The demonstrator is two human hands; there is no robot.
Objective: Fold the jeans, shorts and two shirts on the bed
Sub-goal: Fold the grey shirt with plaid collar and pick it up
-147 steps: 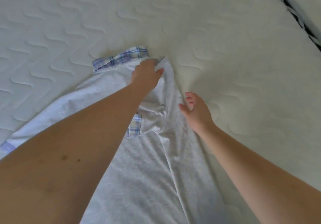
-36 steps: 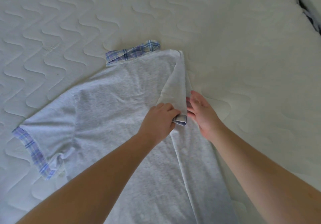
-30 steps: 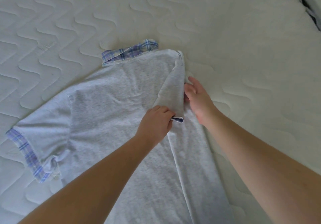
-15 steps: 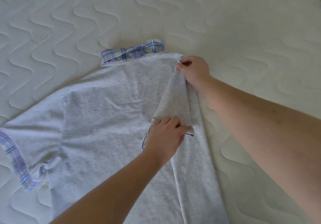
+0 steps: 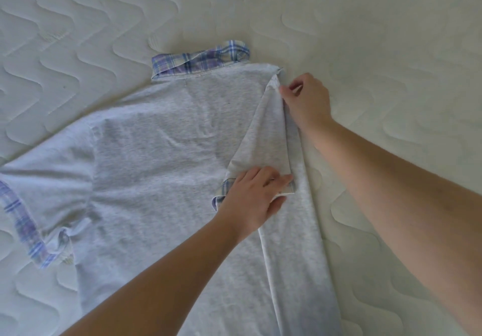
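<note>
Both hands work one grey shirt (image 5: 161, 158) on the quilted mattress (image 5: 365, 35): left hand (image 5: 254, 200) flat, right hand (image 5: 306, 100) pinching its shoulder.

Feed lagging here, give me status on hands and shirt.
Left hand flat on folded-in sleeve. Right hand pinching shoulder fold. Grey shirt half folded. Nothing blocking.

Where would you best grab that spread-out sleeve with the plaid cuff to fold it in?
Probably by the plaid cuff of the left sleeve, coming from the shirt's outer left side. The cuff is the sleeve's free outer edge, lying flat on the mattress, so lifting it carries the whole sleeve over the grey shirt.
</note>
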